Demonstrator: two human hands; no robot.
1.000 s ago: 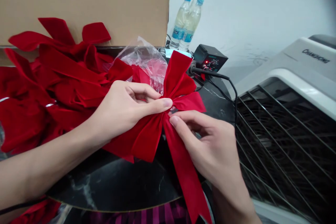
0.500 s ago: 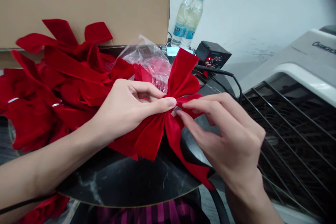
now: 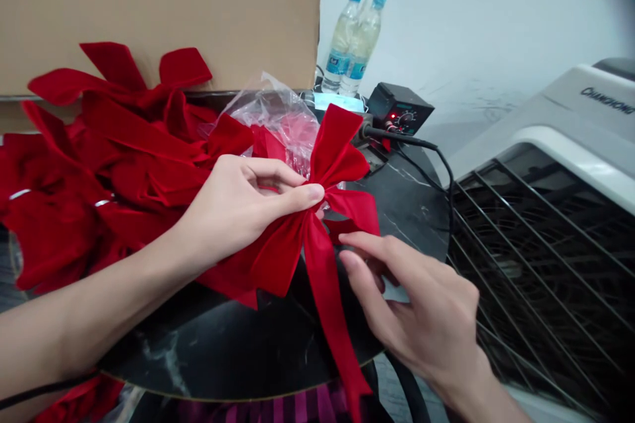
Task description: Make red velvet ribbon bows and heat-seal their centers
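Note:
My left hand [image 3: 238,211] pinches the knotted centre of a red velvet bow [image 3: 332,158] between thumb and fingers. The bow lies on a round black marble tabletop [image 3: 218,350], and one long tail [image 3: 330,324] hangs down over the table's front edge. My right hand [image 3: 414,304] is just below and right of the bow's centre, fingers apart and holding nothing. Its fingertips are close to the lower right loop. A heap of similar red velvet bows [image 3: 124,145] lies to the left, beneath and beyond my left forearm.
A clear plastic bag [image 3: 278,112] lies behind the bow, before a cardboard box [image 3: 159,13]. Behind stand several water bottles [image 3: 352,46] and a black control unit [image 3: 399,109] with a cable. A grey-white Changhong appliance with a wire grille [image 3: 540,258] fills the right.
My right hand has moved away from the bow's centre, down and to the right. The long tail now hangs straight down. My left hand keeps its pinch on the knot.

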